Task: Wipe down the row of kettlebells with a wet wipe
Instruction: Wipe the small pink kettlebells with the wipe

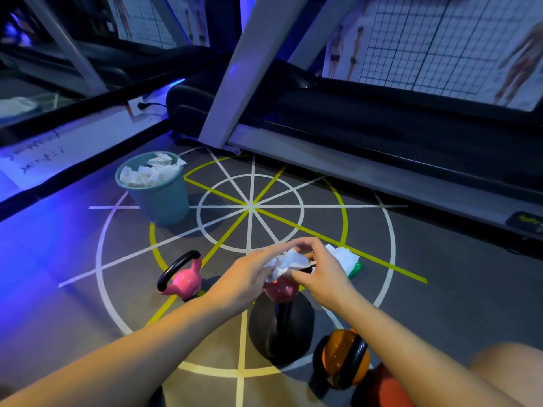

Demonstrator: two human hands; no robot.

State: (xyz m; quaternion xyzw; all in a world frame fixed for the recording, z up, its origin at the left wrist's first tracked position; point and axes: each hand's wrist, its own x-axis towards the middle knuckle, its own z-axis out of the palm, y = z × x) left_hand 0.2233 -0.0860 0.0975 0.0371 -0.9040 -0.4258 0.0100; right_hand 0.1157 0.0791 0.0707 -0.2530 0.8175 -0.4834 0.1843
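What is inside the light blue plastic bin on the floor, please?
The light blue plastic bin holds crumpled white wipes, heaped up to its rim. Anything beneath them is covered, so it cannot be seen.

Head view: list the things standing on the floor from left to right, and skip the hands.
From left: bin → left pink kettlebell → black kettlebell → orange kettlebell.
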